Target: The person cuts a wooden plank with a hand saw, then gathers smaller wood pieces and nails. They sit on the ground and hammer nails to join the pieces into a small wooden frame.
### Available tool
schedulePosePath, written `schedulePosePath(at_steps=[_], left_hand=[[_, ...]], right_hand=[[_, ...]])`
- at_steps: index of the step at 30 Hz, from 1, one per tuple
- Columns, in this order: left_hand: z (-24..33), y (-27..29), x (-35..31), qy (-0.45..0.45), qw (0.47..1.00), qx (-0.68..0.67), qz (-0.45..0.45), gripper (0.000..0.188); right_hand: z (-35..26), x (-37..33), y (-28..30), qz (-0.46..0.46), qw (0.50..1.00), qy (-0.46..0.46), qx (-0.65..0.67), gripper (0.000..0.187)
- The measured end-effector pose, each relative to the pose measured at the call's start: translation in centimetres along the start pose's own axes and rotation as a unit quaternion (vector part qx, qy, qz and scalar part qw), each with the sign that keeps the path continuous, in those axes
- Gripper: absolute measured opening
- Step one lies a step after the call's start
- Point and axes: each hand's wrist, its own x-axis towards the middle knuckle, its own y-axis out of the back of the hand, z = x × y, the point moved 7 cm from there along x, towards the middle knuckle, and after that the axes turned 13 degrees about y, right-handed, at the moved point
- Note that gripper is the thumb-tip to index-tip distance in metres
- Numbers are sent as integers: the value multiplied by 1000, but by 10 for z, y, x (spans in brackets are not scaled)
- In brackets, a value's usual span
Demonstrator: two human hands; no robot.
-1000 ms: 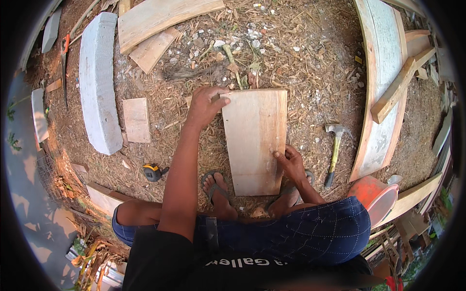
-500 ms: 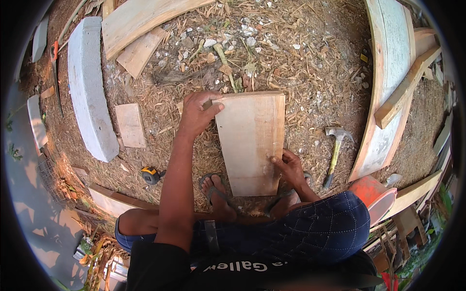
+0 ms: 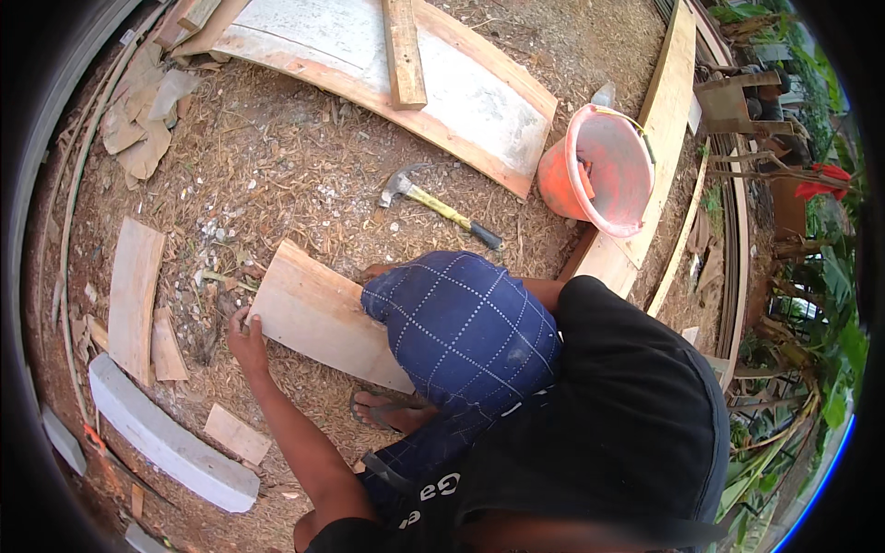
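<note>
Sawdust-strewn ground is being seen from the head camera, with a pale, flat wooden board point(image 3: 318, 313) lying on it. Its far corner is being gripped by the left hand point(image 3: 245, 339), fingers curled over the edge. The right hand is being hidden behind the knee, so its state cannot be told. Beyond the board's upper edge, bare ground is being left open towards a hammer point(image 3: 433, 205) and an orange bucket point(image 3: 604, 170); a grey curved slab point(image 3: 161, 441) is lying well apart.

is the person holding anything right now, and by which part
The left hand has its grip on the wooden board at its far left corner, as it lies on the sawdust ground. The right hand is hidden behind the knee.
</note>
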Motion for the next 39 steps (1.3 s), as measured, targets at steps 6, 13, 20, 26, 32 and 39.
schedulePosePath(at_steps=[6,13,20,26,32,39], left_hand=[[61,7,-18,-77,955,264,113,59],[74,82,-3,-114,949,284,81,63],[70,245,-36,70,950,303,-42,54],[65,285,-123,67,917,390,46,51],[5,228,-108,222,898,363,-116,53],[35,209,-98,68,883,462,-47,60]], right_hand=[[-81,-64,133,108,980,71,-151,38],[-36,-242,385,439,850,-100,-274,32],[69,-246,408,243,826,-274,-429,25],[137,-200,397,163,774,-218,-571,17],[177,-217,413,212,775,-190,-564,26],[108,-208,371,149,784,-244,-551,32]])
